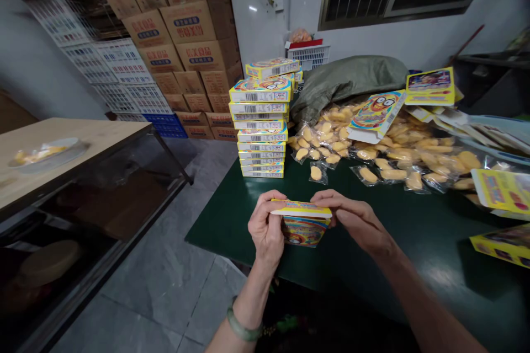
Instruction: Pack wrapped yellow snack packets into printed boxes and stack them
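Nearer than the tall stack (261,138) and slightly to its right, one yellow box (304,230) is held over the green table (223,218); whether its lower edge touches the surface cannot be told. Left hand (267,229): thumb and fingers pinch the box's left end. Right hand (359,220): fingers close together, touching the right end of the top edge; whether they pinch it cannot be told, some fingertips being hidden. One bangle (242,326) circles the left wrist. The stack's front column shows about ten boxes; others behind are partly hidden. One wrapped cake (316,173) lies just right of the stack, by a heap (397,154) too overlapped to count. Farther right are at least four loose boxes (377,112), two cut off at the margin. Behind the heap, right of the stack, lies one sack (351,80). Left of the stack, one wooden table (111,132), cut off, bears one blurred plate (77,150). Behind and left of the stack rise brown cartons (199,19), cut off above.
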Demonstrator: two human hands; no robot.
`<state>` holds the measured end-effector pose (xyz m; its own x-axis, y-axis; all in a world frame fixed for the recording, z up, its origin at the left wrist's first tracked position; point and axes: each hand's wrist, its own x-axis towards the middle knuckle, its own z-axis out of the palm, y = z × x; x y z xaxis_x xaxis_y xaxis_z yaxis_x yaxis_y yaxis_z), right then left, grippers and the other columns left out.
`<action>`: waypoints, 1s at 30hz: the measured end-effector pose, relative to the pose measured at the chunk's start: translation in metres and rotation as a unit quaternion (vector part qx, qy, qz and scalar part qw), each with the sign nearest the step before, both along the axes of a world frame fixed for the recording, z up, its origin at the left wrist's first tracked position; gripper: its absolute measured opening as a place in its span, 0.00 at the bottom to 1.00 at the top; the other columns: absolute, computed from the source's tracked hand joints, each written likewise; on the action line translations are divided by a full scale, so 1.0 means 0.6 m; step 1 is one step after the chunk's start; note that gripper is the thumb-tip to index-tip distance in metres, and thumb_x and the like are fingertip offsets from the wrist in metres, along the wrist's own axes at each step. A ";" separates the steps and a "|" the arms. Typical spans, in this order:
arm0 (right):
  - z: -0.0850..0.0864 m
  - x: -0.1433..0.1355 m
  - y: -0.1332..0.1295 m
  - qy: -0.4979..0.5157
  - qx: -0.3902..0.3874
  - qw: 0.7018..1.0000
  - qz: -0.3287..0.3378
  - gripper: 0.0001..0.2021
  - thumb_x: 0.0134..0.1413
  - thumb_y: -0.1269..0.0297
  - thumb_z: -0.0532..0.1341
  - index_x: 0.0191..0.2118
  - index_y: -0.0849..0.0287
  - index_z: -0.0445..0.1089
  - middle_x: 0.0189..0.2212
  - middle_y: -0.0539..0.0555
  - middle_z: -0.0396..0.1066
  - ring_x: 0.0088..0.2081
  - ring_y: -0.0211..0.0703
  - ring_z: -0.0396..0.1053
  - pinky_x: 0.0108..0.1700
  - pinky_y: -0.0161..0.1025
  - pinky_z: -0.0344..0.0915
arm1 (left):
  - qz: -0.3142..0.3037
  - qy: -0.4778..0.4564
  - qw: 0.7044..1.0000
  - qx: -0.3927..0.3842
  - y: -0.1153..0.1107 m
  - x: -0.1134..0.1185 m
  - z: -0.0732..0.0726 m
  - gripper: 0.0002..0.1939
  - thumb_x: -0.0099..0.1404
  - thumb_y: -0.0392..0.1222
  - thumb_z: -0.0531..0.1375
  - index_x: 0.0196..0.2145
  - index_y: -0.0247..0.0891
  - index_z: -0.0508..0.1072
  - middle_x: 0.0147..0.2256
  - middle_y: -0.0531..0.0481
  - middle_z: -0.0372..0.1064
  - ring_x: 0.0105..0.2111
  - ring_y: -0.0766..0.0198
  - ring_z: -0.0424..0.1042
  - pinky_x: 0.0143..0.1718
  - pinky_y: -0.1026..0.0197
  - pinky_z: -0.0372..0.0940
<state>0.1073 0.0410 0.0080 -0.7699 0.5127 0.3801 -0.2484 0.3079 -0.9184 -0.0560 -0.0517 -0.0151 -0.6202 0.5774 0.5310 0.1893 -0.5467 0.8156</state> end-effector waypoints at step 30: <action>0.002 -0.007 -0.035 -0.007 0.364 0.907 -0.212 0.16 0.59 0.77 0.53 0.51 0.59 0.66 0.42 0.57 0.69 0.41 0.38 0.70 0.41 0.34 0.69 | -0.044 0.292 0.956 -0.003 -0.015 -0.058 0.044 0.05 0.62 0.31 0.57 0.34 0.35 0.74 0.38 0.44 0.73 0.37 0.63 0.73 0.39 0.60 0.69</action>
<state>0.1032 0.0202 0.0091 -0.5693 0.3801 0.7289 0.0442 0.8996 -0.4345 -0.0906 -0.0607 0.0112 -0.1689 0.6181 0.7677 0.5663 -0.5766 0.5889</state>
